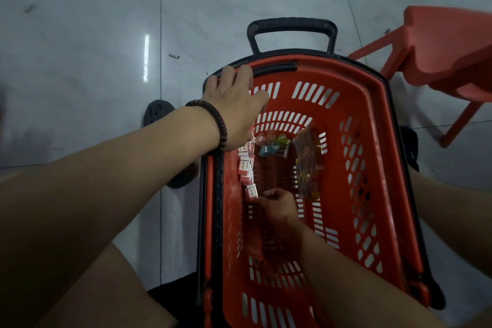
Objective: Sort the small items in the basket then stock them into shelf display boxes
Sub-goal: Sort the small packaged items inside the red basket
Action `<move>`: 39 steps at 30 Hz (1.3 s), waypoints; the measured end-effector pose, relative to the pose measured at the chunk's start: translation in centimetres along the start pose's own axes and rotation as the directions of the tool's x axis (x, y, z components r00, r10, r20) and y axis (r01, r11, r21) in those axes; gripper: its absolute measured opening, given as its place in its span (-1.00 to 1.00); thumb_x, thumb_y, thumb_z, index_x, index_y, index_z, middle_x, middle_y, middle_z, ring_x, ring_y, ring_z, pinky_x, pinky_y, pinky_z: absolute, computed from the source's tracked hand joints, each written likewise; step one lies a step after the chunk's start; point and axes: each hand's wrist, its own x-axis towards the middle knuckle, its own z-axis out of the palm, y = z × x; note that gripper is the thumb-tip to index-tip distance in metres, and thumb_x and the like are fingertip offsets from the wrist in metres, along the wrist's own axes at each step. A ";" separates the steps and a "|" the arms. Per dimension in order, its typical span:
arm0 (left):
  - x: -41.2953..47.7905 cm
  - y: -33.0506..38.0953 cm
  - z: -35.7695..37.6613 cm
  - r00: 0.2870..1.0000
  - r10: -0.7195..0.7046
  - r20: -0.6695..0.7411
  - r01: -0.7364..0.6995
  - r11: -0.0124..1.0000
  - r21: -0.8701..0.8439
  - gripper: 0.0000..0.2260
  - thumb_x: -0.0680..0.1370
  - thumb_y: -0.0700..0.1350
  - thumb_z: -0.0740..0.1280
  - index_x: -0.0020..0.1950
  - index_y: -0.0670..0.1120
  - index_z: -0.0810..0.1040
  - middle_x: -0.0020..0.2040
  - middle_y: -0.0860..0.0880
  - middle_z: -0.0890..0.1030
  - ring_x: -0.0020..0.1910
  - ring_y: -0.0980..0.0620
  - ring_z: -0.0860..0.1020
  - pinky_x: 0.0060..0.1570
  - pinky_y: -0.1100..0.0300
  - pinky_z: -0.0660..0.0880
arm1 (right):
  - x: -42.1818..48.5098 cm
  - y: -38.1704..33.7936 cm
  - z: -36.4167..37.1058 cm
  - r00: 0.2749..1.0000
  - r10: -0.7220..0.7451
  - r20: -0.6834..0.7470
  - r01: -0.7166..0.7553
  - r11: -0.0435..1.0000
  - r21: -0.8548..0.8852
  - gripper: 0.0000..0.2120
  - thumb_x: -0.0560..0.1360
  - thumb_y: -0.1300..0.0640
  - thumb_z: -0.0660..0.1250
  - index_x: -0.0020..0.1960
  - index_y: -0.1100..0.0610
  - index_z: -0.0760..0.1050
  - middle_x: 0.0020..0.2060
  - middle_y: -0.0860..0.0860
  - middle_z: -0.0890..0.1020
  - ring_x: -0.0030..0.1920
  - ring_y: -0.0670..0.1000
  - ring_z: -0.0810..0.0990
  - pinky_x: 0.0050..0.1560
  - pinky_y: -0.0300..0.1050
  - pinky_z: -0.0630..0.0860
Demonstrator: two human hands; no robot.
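Nearest the lens, the person's bare left forearm is stretching out over a knee, a dark beaded bracelet (213, 120) circling the wrist. Its left hand (234, 104) is gripping the far left corner of the basket (335, 65): the fingers are curling over the rim, with the thumb spreading down the inner wall. Deep inside, the right hand (277, 204) is reaching the basket floor, fingers curled with their tips at the nearest of the red-and-white packs (246, 165); whether they are pinching it cannot be told.

Those packs are lying in a loose line along the left of the basket floor. Beyond them, small coloured clear-wrapped pieces (274, 144) are bunching together, and clear sleeves (306, 165) are lying to the right; their contents are too blurred to read.

Orange and slotted, the basket is standing on a glossy pale grey tiled floor (106, 34), its black pull handle (291, 26) pointing away. A black sandal (158, 112) is showing partly behind the left forearm. A red plastic stool (447, 48) is standing just beside the basket's far right corner, cut off by the frame edge.
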 end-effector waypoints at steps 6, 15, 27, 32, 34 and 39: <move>-2.9 0.5 0.2 0.986 -0.161 -0.032 0.162 0.986 0.042 -0.29 0.45 0.29 0.49 0.48 0.06 0.29 0.46 -0.15 0.21 0.44 -0.21 0.23 0.37 -0.21 0.34 | -1.4 -2.1 -4.4 0.995 -0.104 0.010 0.103 0.954 -0.281 -0.94 0.58 0.19 0.47 -0.07 0.15 0.64 -0.29 0.00 0.66 -0.27 0.00 0.63 -0.27 -0.20 0.50; -10.2 7.9 4.5 0.970 -0.237 0.056 0.231 0.969 0.087 -0.36 0.57 0.24 0.32 0.60 0.10 0.23 0.67 -0.17 -0.04 0.62 -0.41 -0.24 0.52 -0.48 -0.05 | -7.7 -6.9 -9.2 0.943 -0.324 0.081 0.275 0.617 -0.737 -0.83 0.55 0.07 0.40 0.05 0.12 0.70 0.02 0.10 0.74 0.04 0.12 0.72 0.08 -0.10 0.63; -6.5 5.4 5.3 0.932 -0.359 0.042 0.337 0.907 0.253 -0.15 0.51 0.21 0.35 0.70 0.03 0.03 0.67 -0.21 -0.13 0.63 -0.35 -0.25 0.51 -0.40 0.03 | -7.9 -17.2 -18.3 0.346 -0.772 0.533 0.535 -0.305 -0.788 -0.79 0.65 -0.10 0.25 0.06 0.03 0.53 -0.18 -0.06 0.58 -0.19 -0.02 0.61 -0.26 -0.10 0.59; -1.9 7.4 4.0 0.943 -0.333 -0.008 0.332 0.934 0.130 -0.39 0.51 0.12 0.41 0.53 0.08 0.33 0.61 -0.21 0.09 0.61 -0.31 0.00 0.49 -0.38 0.04 | -5.6 -19.8 -18.6 0.241 -0.889 0.389 0.663 -0.142 -0.735 -0.82 0.61 -0.05 0.39 0.07 0.06 0.56 -0.20 -0.10 0.58 -0.25 -0.09 0.57 -0.28 -0.17 0.56; 0.6 9.6 5.6 0.960 -0.275 0.044 0.277 0.960 -0.046 -0.51 0.53 0.14 0.36 0.43 0.06 0.43 0.48 -0.16 0.33 0.52 -0.24 0.26 0.46 -0.27 0.27 | -5.1 -20.4 -19.0 0.247 -0.909 0.337 0.711 -0.066 -0.700 -0.85 0.61 -0.01 0.42 0.05 0.07 0.56 -0.19 -0.11 0.58 -0.24 -0.09 0.59 -0.24 -0.16 0.60; 7.1 14.8 13.3 0.791 -0.270 0.548 0.607 0.449 -0.655 -0.63 0.59 0.15 0.35 0.15 -0.11 0.70 0.11 -0.14 0.72 0.09 -0.17 0.67 0.04 0.08 0.59 | -4.1 -21.0 -19.4 0.219 -0.939 0.266 0.783 0.006 -0.622 -0.87 0.59 0.06 0.48 0.02 0.10 0.58 -0.15 -0.04 0.66 -0.21 -0.12 0.62 -0.18 -0.27 0.58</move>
